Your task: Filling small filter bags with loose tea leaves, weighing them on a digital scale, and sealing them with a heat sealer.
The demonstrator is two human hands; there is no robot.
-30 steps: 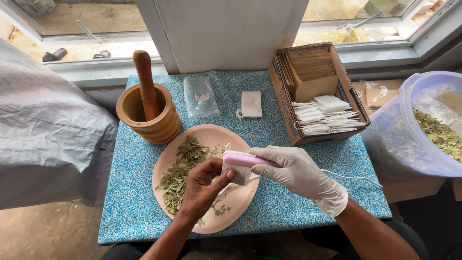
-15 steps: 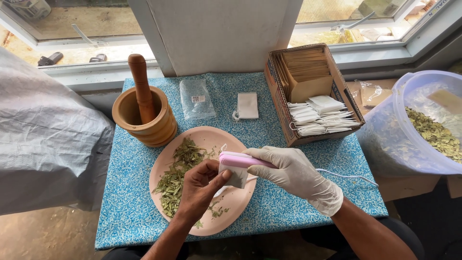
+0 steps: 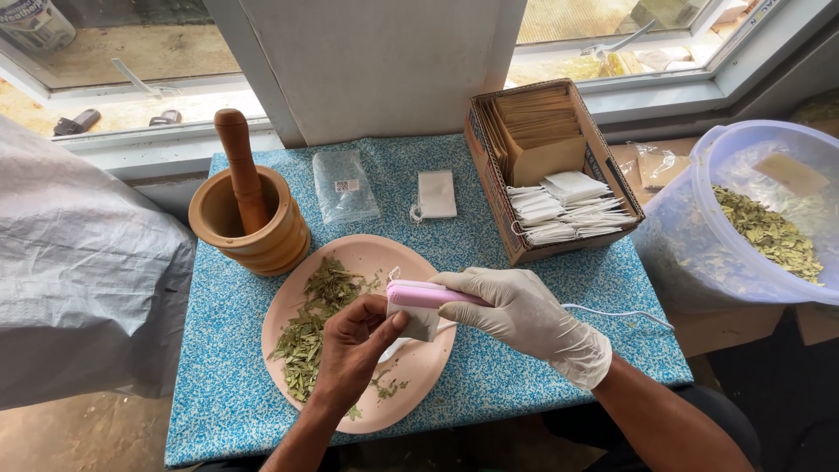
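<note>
While the small white sachet (image 3: 418, 322) sits pinched above the near right part of the pink plate (image 3: 350, 411), its top edge lies inside the pink handheld sealer (image 3: 428, 294), which the gloved right hand (image 3: 516, 310) grips closed around it. The bare left hand (image 3: 354, 345) holds the sachet from below, thumb and fingertips tight on its lower half; neither hand is open. A thin white cord (image 3: 616, 313) runs right from the sealer across the blue speckled tabletop (image 3: 524, 376).

Dried green leaves (image 3: 315, 323) are heaped on the left side of the plate, with a few crumbs near its front edge. Far left of the plate stands a wooden mortar (image 3: 253, 232) with its pestle (image 3: 238, 166) leaning inside. A clear plastic packet (image 3: 343, 188) and a flat white pouch (image 3: 434, 194) lie at the far side of the tabletop. A cardboard box (image 3: 603, 179) of brown envelopes and white sachets stands to the far right, and a clear tub (image 3: 760, 218) of leaves lies beyond the right edge.

Risk, as I judge it: the left thumb is just beside the sealer's bar and could be pinched or burned. A tilted sachet could give a crooked seam or spill leaves, and the cord could snag on the box.
</note>
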